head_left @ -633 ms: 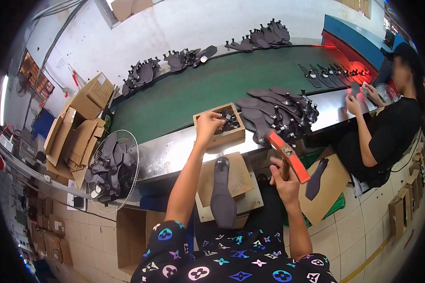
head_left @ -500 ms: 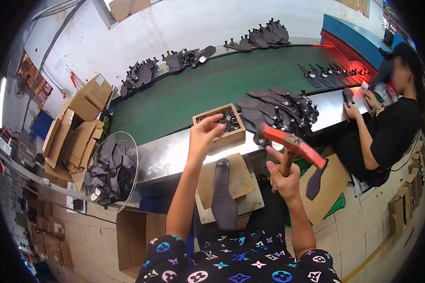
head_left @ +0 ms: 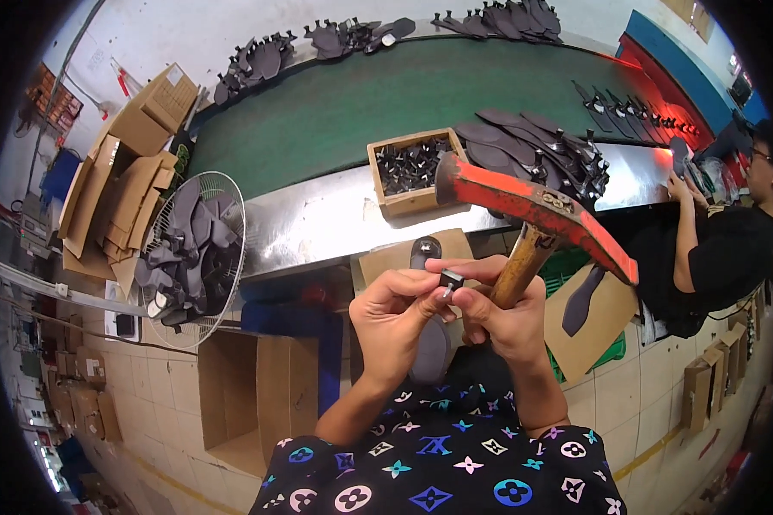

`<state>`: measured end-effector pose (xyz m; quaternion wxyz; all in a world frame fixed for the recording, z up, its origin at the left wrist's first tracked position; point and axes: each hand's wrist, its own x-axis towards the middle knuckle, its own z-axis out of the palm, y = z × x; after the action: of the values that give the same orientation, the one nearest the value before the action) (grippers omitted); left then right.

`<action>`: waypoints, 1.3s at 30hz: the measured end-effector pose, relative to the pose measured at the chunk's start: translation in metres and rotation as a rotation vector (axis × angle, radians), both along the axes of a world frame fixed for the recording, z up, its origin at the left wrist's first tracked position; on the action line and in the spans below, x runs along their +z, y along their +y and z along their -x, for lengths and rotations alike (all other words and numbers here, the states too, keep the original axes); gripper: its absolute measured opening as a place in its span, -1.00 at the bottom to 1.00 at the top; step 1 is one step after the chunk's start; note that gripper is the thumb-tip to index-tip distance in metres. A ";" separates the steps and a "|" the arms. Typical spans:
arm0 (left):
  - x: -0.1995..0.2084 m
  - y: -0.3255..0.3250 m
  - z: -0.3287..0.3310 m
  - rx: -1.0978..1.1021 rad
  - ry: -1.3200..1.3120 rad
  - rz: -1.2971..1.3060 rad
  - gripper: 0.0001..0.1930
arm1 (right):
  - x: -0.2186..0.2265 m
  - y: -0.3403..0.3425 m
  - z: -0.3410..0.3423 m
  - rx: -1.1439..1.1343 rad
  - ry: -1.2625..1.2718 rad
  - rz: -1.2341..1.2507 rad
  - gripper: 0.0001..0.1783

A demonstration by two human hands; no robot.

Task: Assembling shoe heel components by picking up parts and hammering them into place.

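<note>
A small black shoe heel (head_left: 450, 279) with a shiny metal bit is pinched between the fingertips of my left hand (head_left: 388, 322). My right hand (head_left: 514, 324) holds a hammer (head_left: 537, 204) by its wooden handle, its worn red head raised beyond the hand. The right thumb and index finger also touch the heel. Behind and below my hands a dark shoe sole (head_left: 431, 350) lies lengthwise over a brown board (head_left: 378, 260); my hands hide its middle. Just beyond, a wooden box (head_left: 404, 204) holds many small black heels.
Dark soles (head_left: 498, 159) are piled right of the box, beside a green conveyor belt (head_left: 318, 120). A wire basket (head_left: 242, 225) of soles stands left, near cardboard boxes (head_left: 133, 124). At the right a co-worker (head_left: 717, 249) handles a sole. One sole (head_left: 581, 305) rests on cardboard.
My left hand has come back from the wooden box, now with a heel in its fingers. My right hand has moved inward to meet it, still holding the hammer. The view has shifted.
</note>
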<state>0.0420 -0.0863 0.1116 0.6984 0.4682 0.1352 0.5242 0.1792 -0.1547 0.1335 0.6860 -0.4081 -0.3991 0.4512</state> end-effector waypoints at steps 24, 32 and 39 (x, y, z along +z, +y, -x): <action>-0.099 0.105 -0.013 0.162 0.849 -0.716 -0.65 | -0.061 0.048 -0.043 -0.064 -0.346 0.291 -0.78; -0.112 0.087 0.001 0.159 0.802 -0.516 -0.71 | -0.096 0.068 -0.038 -0.051 -0.625 0.140 -0.72; -0.108 0.079 0.005 0.236 0.818 -0.468 -0.70 | -0.087 0.073 -0.030 -0.029 -0.915 -0.009 -0.73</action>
<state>0.0367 -0.0074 0.0036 0.3998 0.7619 0.3293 0.3890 0.2093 -0.0821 0.0465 0.4473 -0.5679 -0.6573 0.2131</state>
